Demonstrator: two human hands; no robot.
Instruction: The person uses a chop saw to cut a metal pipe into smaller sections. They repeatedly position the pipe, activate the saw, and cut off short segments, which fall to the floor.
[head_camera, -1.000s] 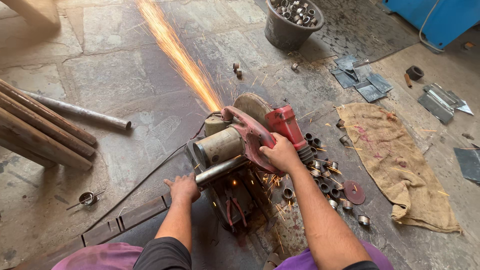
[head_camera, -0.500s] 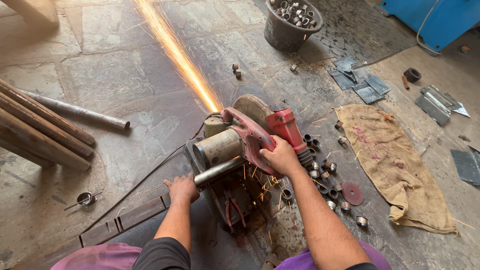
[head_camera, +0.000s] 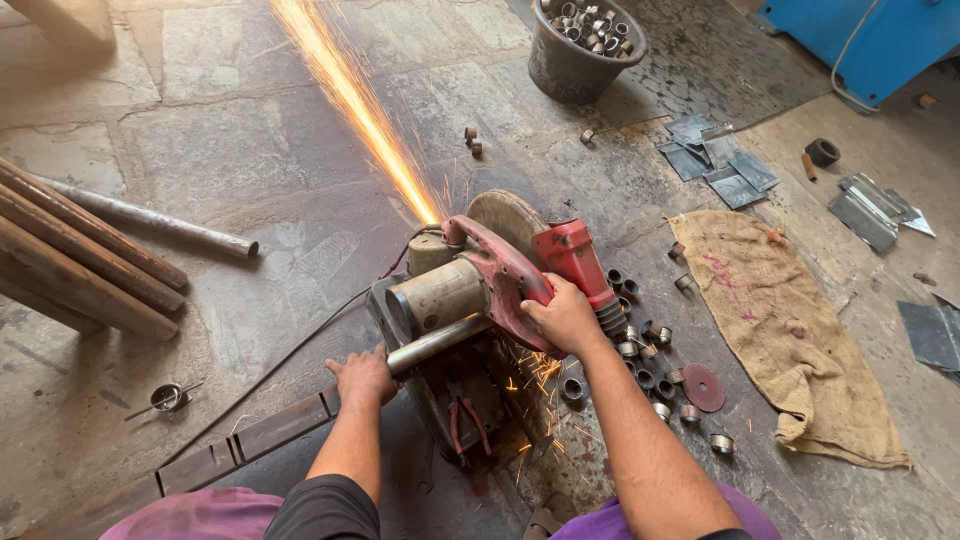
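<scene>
Now | right hand (head_camera: 565, 318) grips chop saw (head_camera: 500, 275) | left hand (head_camera: 362, 375) steadies pipe (head_camera: 435, 343)

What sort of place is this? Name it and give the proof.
Most likely a small metal workshop with a stone floor. The right hand presses down a red chop saw throwing sparks, the left hand steadies a steel pipe, and a bucket holds cut rings.
</scene>
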